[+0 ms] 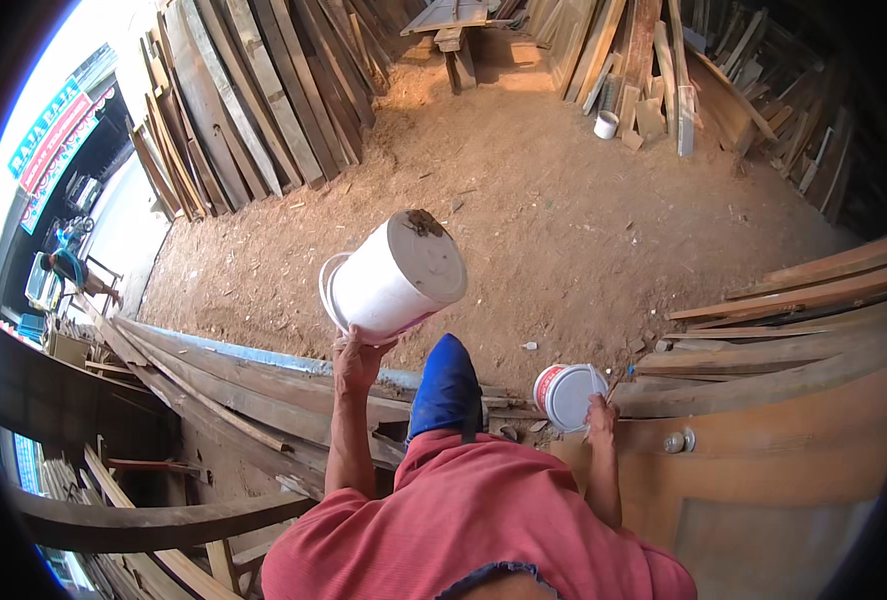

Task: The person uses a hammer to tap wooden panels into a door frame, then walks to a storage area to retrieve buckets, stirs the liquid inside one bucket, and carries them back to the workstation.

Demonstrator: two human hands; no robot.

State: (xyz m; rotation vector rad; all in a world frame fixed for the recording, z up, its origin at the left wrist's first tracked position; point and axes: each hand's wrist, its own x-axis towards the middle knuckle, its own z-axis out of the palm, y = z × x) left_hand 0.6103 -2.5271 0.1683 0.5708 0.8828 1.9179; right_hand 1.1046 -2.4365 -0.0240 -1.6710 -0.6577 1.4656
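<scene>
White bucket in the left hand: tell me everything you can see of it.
The white bucket is round, slightly tapered and looks like plastic. It is tilted well over, its flat base turned up and to the right, with a brown dirt patch at the base's upper edge. A thin white handle loops out on the left. The left hand grips it low near the rim. Its inside is hidden.

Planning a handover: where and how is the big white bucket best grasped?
Probably by the white handle, coming from the person's left: its loop stands out from the lower end of the tilted big white bucket, while the left hand occupies the near side. The round wall looks too wide for a one-hand grip.
</scene>
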